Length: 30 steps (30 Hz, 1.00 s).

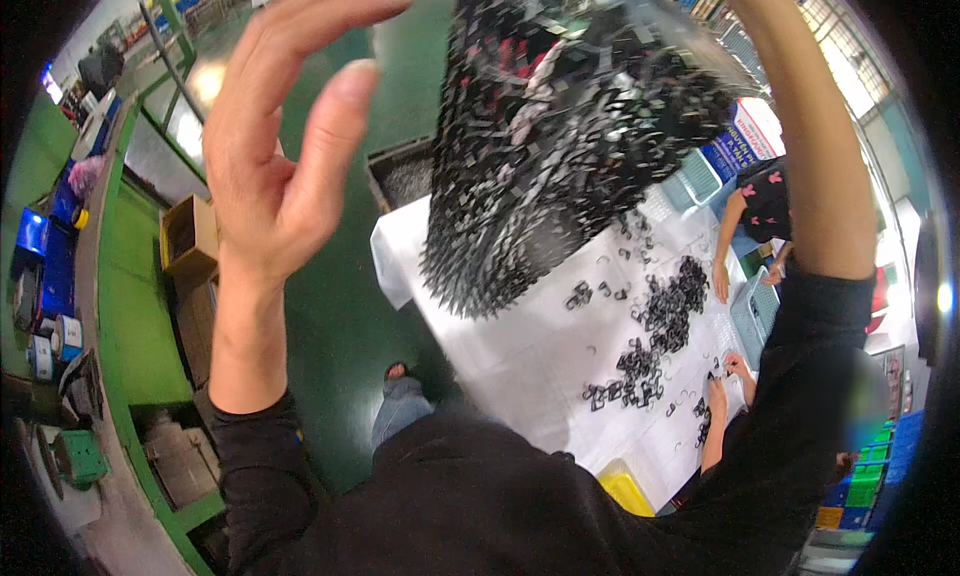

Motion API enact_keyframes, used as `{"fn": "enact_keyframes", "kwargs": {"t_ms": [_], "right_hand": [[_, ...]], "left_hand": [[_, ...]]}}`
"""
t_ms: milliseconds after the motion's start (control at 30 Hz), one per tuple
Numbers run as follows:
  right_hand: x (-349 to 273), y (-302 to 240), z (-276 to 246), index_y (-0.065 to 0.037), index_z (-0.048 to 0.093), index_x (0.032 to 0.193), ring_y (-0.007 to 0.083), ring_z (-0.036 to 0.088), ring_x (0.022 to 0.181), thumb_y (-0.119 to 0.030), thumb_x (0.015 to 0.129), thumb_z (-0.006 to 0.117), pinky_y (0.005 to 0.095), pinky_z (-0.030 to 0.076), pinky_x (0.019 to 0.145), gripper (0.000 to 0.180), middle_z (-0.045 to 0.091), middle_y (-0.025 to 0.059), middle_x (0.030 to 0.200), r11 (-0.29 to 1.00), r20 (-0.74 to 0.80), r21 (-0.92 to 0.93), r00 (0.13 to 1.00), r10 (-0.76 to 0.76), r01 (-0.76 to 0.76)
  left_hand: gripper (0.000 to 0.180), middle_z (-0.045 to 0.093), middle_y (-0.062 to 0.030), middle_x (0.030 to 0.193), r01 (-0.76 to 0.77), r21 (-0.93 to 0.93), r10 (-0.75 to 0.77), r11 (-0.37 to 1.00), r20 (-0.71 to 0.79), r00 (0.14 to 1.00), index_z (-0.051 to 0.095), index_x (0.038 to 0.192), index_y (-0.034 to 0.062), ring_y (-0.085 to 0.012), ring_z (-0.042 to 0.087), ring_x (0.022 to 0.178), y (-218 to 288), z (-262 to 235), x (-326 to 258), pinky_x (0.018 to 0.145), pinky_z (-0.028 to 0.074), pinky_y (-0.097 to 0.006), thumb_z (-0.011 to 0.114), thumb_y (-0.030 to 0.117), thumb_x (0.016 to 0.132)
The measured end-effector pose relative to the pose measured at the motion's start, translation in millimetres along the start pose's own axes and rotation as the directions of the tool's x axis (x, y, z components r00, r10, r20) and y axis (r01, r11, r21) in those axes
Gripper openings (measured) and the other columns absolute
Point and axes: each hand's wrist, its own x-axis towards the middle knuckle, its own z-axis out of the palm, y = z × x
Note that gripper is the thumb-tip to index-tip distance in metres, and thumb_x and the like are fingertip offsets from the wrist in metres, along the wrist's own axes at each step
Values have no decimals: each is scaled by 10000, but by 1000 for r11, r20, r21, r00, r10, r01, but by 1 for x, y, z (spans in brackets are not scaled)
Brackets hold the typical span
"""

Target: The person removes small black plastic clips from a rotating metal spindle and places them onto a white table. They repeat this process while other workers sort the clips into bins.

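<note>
My left hand (285,126) is raised at the upper left, thumb and fingers apart, with nothing between them. To its right hangs a large dark, glittering mass (580,136) of small black pieces, smeared by motion. It looks like a filled clear plastic bag, but I cannot tell for sure. My right forearm reaches up past its right side, and the right hand lies beyond the upper edge. Below, small black hook-shaped parts (675,306) lie in loose heaps on a white-covered table (510,376).
Across the table, a person's hands (735,371) touch some black parts; another person's arm (728,246) rests farther back. Pale baskets (692,181) and a yellow tray (625,486) stand along the table. A grey bin (405,171) sits behind it. Green shelving (150,306) runs along the left.
</note>
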Motion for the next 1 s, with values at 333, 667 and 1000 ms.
{"fn": "enact_keyframes", "kwargs": {"t_ms": [333, 667, 1000], "right_hand": [[-14, 10, 29, -121, 500, 824, 65, 347, 440, -283, 955, 600, 244, 338, 469, 231, 330, -78, 554, 999, -42, 27, 999, -34, 35], [-76, -15, 44, -15, 623, 1119, 174, 562, 832, -258, 908, 656, 326, 468, 691, 324, 672, 67, 858, 788, -321, -589, 843, -431, 178], [-236, 61, 91, -33, 725, 918, 139, 524, 624, -117, 844, 704, 270, 406, 574, 114, 580, 51, 720, 514, -477, -851, 566, -672, -107]], "left_hand": [[654, 475, -167, 1426, -333, -125, 338, 935, 608, 719, 453, 1404, 44, -340, 427, 1339, 47, 64, 139, 1102, 354, -430, 687, 308, 853], [553, 522, -156, 1390, -236, -199, 309, 951, 636, 707, 514, 1364, 73, -345, 482, 1296, 15, 87, 147, 1075, 389, -426, 678, 186, 848], [410, 634, -147, 1233, -145, -205, 238, 968, 558, 795, 670, 1172, 57, -321, 609, 1137, 22, 93, 147, 981, 466, -388, 731, 101, 769]]}}
